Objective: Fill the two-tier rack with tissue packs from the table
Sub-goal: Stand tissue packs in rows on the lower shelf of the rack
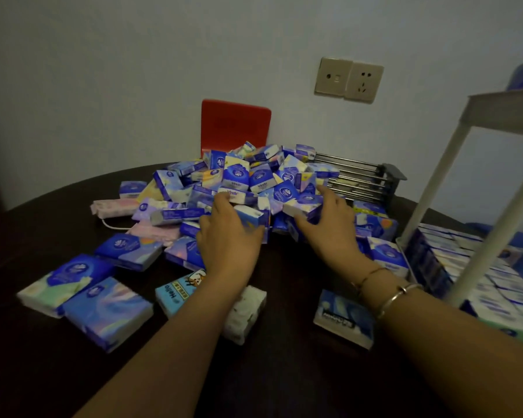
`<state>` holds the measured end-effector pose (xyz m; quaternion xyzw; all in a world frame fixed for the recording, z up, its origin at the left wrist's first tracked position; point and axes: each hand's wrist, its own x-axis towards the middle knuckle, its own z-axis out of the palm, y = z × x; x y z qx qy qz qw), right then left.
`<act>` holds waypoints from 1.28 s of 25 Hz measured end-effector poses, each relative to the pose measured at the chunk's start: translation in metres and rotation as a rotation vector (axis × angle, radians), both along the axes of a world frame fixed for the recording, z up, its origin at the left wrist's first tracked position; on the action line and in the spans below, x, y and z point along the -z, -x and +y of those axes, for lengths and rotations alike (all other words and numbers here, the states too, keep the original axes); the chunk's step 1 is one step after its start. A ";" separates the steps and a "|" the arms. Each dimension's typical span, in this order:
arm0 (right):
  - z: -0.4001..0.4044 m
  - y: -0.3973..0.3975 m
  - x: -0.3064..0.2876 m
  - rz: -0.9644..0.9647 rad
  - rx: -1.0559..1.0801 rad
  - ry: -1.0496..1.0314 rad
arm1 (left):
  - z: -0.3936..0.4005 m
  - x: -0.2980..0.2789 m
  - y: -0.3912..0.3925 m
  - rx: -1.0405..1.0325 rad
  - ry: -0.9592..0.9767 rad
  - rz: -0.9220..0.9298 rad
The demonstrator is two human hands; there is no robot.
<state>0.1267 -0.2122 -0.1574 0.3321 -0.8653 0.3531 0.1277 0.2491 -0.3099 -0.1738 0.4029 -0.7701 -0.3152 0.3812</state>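
Two hands: left hand point(228, 236), right hand point(329, 227) gripping packs point(254, 179)

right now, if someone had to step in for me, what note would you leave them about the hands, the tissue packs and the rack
Left hand: fingers curled in a grip on a blue tissue pack at the front of the pile.
Right hand: grips another pack in the pile.
Pile of tissue packs: heaped mid-table, with loose packs scattered on the dark table nearer you.
Two-tier rack: on the right; lower tier already lined with rows of packs; at least one pack sits on the top tier, which is mostly out of view.
Left to do: move the pile and loose packs onto the rack.
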 end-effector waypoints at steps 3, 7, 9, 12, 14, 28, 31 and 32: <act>0.000 0.001 0.000 0.015 -0.005 0.021 | 0.000 -0.004 -0.009 0.101 -0.074 0.180; 0.020 -0.019 -0.008 -0.192 -0.134 0.243 | 0.007 -0.017 -0.024 0.312 -0.339 0.525; 0.034 -0.036 -0.013 -0.328 -0.188 0.349 | 0.006 -0.016 -0.026 0.392 -0.483 0.605; 0.055 -0.056 -0.021 -0.497 -0.191 0.397 | 0.010 -0.013 -0.026 0.464 -0.421 0.492; 0.065 -0.062 -0.028 -0.562 -0.206 0.405 | 0.017 -0.013 -0.025 0.495 -0.249 0.348; 0.056 -0.076 -0.035 -0.526 -0.279 0.118 | 0.037 -0.012 -0.024 0.513 -0.100 0.391; 0.071 -0.052 -0.027 -0.215 -0.040 -0.109 | 0.036 -0.012 -0.025 0.464 -0.214 0.420; 0.077 -0.042 -0.024 -0.087 0.090 -0.301 | 0.033 -0.011 -0.024 0.445 -0.246 0.417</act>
